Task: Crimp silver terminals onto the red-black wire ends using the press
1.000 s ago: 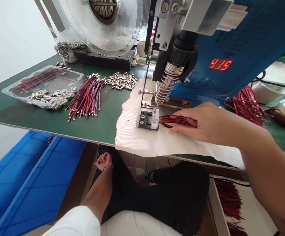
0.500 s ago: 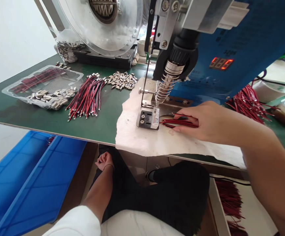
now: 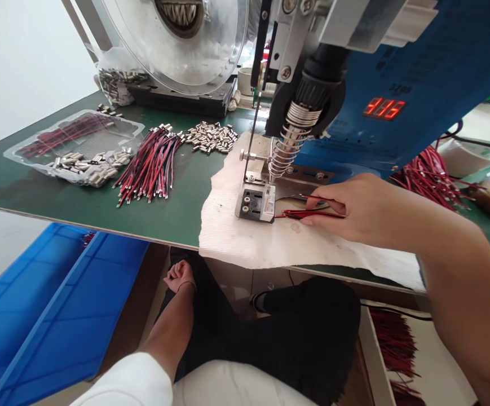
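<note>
My right hand [image 3: 354, 211] is closed in a pinch around a few thin red and black wires [image 3: 298, 213]. Their stripped ends point left toward a small metal fixture [image 3: 255, 203], just beside its clear block. Over that fixture stands a blue soldering machine [image 3: 346, 135] with a spring-wrapped iron [image 3: 289, 144] and a lit red display [image 3: 384, 109]. A piece of pale ribbed cloth [image 3: 245, 242] lies under the fixture and the wires. Down on my thigh, below the table edge, rests my left hand [image 3: 180, 276], its fingers curled and nothing showing in them.
A bundle of red and black wires [image 3: 149, 163] lies left, beside a pile of small silver metal parts [image 3: 211, 137]. A clear tray [image 3: 137, 131] holds more of both. Blue bins [image 3: 71, 304] stand below the table, left. More wires [image 3: 428, 175] lie right.
The wires in my right hand have fanned apart slightly and moved a little to the right. The display digits have changed. My left hand has stayed still.
</note>
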`<action>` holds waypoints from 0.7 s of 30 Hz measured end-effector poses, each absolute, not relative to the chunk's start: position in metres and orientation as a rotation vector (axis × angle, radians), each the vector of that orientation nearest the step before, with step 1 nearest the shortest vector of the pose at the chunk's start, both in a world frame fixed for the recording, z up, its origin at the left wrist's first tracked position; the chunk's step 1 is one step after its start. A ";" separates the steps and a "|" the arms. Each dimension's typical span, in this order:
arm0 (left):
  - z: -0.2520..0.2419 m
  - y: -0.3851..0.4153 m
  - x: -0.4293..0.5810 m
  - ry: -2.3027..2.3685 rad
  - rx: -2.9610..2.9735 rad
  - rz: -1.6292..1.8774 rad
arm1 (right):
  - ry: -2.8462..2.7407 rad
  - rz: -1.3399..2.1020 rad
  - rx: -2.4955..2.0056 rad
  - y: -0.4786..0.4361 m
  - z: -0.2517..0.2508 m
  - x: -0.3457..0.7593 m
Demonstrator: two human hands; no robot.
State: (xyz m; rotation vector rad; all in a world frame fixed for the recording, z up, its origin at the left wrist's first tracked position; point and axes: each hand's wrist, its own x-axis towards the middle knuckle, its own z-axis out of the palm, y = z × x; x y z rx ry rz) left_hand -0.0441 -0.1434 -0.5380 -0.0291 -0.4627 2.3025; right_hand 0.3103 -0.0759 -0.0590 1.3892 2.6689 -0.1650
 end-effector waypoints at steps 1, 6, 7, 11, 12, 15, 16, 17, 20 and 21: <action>-0.539 -0.143 -0.045 -0.462 -0.032 2.303 | 2.650 -0.165 1.391 -0.077 -0.057 0.309; -0.541 -0.143 -0.045 -0.462 -0.039 2.305 | 2.675 -0.167 1.378 -0.079 -0.054 0.309; -0.541 -0.144 -0.045 -0.461 -0.039 2.305 | 2.699 -0.149 1.362 -0.078 -0.054 0.312; -0.537 -0.145 -0.044 -0.450 -0.038 2.303 | 2.775 -0.032 1.283 -0.071 -0.063 0.327; -0.536 -0.145 -0.044 -0.447 -0.037 2.303 | 2.809 -0.002 1.279 -0.069 -0.065 0.330; -0.534 -0.144 -0.045 -0.436 -0.034 2.301 | 2.838 0.008 1.277 -0.065 -0.070 0.334; -0.534 -0.143 -0.046 -0.434 -0.031 2.302 | 2.827 -0.002 1.282 -0.065 -0.070 0.334; -0.535 -0.143 -0.047 -0.431 -0.029 2.302 | 2.813 -0.012 1.292 -0.065 -0.070 0.333; -0.538 -0.141 -0.048 -0.425 -0.014 2.303 | 2.789 -0.035 1.313 -0.065 -0.070 0.331; -0.540 -0.141 -0.049 -0.423 -0.009 2.304 | 2.792 -0.040 1.313 -0.065 -0.070 0.331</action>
